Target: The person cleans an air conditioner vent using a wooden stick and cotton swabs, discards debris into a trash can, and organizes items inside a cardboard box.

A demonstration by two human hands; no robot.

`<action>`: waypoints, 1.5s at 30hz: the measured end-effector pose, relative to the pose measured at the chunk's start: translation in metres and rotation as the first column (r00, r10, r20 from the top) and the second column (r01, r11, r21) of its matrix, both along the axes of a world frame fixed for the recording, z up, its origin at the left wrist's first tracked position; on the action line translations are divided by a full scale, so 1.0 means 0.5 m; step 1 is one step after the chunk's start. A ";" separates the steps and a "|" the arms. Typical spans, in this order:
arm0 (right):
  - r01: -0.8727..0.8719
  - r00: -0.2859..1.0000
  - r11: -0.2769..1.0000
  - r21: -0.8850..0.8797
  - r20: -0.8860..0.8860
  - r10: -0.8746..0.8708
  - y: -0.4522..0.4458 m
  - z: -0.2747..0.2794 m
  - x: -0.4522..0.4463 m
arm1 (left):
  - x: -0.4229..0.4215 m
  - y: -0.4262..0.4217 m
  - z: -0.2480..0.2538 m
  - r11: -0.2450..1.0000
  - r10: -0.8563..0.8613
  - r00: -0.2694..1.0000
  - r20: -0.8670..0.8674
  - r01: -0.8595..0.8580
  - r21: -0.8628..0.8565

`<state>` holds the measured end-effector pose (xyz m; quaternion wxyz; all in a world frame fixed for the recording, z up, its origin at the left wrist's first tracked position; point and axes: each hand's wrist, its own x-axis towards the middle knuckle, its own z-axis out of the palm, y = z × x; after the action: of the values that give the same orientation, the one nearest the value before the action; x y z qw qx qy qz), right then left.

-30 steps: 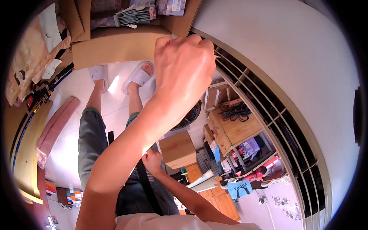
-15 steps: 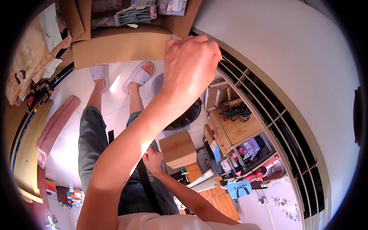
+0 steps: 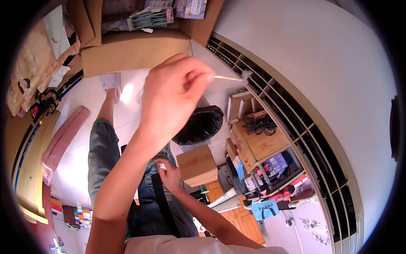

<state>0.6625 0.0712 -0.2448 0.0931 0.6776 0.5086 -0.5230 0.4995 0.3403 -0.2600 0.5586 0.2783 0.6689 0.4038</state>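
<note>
My left hand (image 3: 173, 95) is raised in front of the air conditioner's vent grille (image 3: 268, 89). Thumb and fingers pinch the end of a thin cotton swab (image 3: 228, 78). The swab points right, and its tip carries a fuzzy grey-white tuft (image 3: 246, 76) that overlaps the grille bars; whether it touches them I cannot tell. Low at my lap, my right hand (image 3: 170, 177) is closed, with a small white bit showing at the fingers that is too small to name. A black strap (image 3: 160, 197) runs beside this hand.
Below the left hand stands a bin lined with a black bag (image 3: 203, 127). A closed carton (image 3: 196, 165) sits by it. An open cardboard box (image 3: 135, 46) with packets is ahead. A wooden cabinet (image 3: 262, 139) with cables stands right; fishing rods (image 3: 42, 116) lie left.
My left hand has moved left, away from the grille, and turned so the swab now shows. My right hand has shifted slightly, and a white bit is now visible in it.
</note>
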 end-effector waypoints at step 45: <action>0.268 0.941 0.938 -0.221 0.270 -0.206 0.081 -0.097 0.176 | 0.029 -0.017 -0.077 0.993 0.076 0.997 -0.003 -0.076 -0.089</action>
<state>0.7503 0.1119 -0.2931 0.1765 0.7754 0.3362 -0.5046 0.5142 0.3316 -0.2987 0.5549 0.2272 0.6962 0.3946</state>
